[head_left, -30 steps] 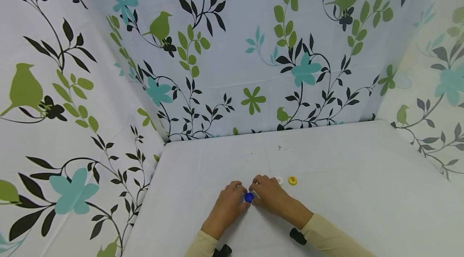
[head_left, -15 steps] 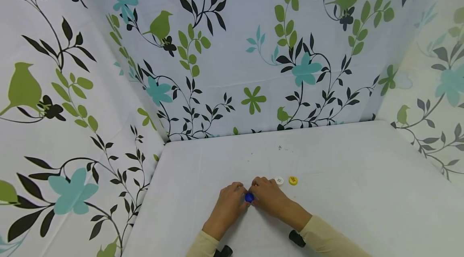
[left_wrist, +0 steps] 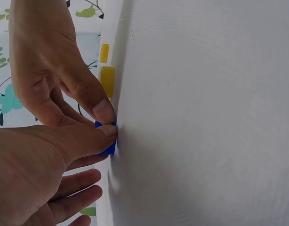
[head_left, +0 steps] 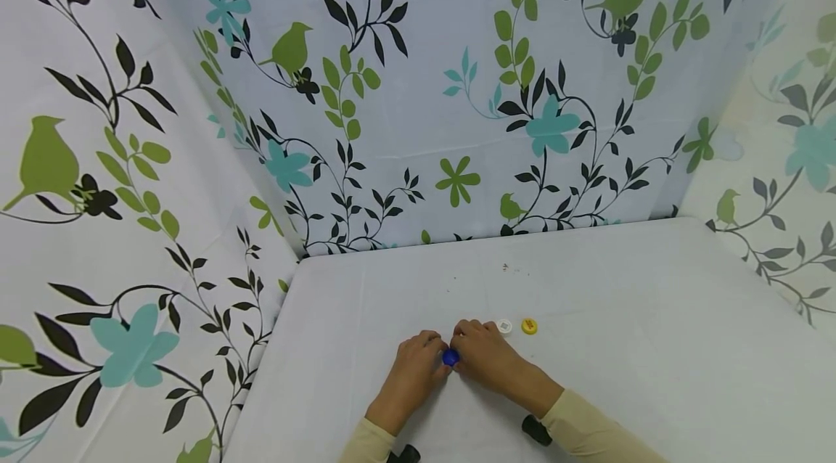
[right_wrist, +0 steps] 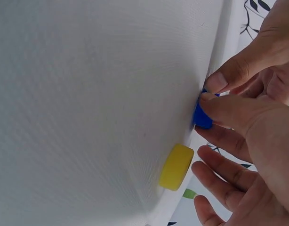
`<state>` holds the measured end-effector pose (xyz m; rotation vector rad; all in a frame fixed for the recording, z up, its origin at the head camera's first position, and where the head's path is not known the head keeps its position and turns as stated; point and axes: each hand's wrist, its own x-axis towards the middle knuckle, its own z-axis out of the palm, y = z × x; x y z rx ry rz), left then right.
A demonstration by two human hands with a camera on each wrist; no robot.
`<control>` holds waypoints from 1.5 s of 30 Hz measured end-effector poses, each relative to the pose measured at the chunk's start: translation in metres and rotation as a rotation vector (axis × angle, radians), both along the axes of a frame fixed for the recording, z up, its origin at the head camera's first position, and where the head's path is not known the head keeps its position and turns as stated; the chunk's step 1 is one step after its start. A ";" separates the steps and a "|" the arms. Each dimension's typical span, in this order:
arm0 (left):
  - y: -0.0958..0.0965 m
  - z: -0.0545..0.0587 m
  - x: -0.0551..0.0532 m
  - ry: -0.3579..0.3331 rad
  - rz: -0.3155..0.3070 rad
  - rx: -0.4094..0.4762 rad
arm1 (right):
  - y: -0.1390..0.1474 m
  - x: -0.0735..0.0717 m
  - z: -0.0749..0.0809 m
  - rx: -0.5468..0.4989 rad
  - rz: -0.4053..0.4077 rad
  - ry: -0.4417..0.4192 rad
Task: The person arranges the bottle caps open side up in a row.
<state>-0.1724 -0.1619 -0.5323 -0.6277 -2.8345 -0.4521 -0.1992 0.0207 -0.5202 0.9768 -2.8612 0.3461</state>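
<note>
A small round blue cap [head_left: 451,358] rests on the white table between both hands. My left hand [head_left: 411,372] pinches its left side with thumb and fingers. From the other side, my right hand [head_left: 486,355] pinches it too. In the left wrist view the blue cap [left_wrist: 108,149] shows only as strips around the thumbs. The right wrist view shows both thumb tips meeting over the upper part of the blue cap [right_wrist: 202,117]. The middle, ring and little fingers of the right hand [right_wrist: 257,155] are spread off it.
Beyond the right hand lie a white-topped round piece [head_left: 504,326] with a cross mark and a yellow cap [head_left: 529,326]. Black wrist devices [head_left: 537,429] hang under the forearms. A patterned cloth [head_left: 392,122] encloses the white table [head_left: 620,318] at back and sides.
The right hand's fingers have drawn in slightly closer around the blue cap, uncovering more of the white-topped piece. The left hand and the cap have hardly moved.
</note>
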 end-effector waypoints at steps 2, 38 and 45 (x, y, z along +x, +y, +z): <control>-0.001 0.001 0.001 -0.007 0.001 0.002 | 0.001 -0.002 0.000 0.009 0.002 -0.011; -0.002 0.003 -0.003 0.102 0.040 -0.025 | 0.003 -0.001 0.004 -0.271 -0.010 -0.094; -0.002 0.005 -0.004 0.097 0.026 -0.051 | 0.008 -0.002 0.000 -0.237 0.008 -0.066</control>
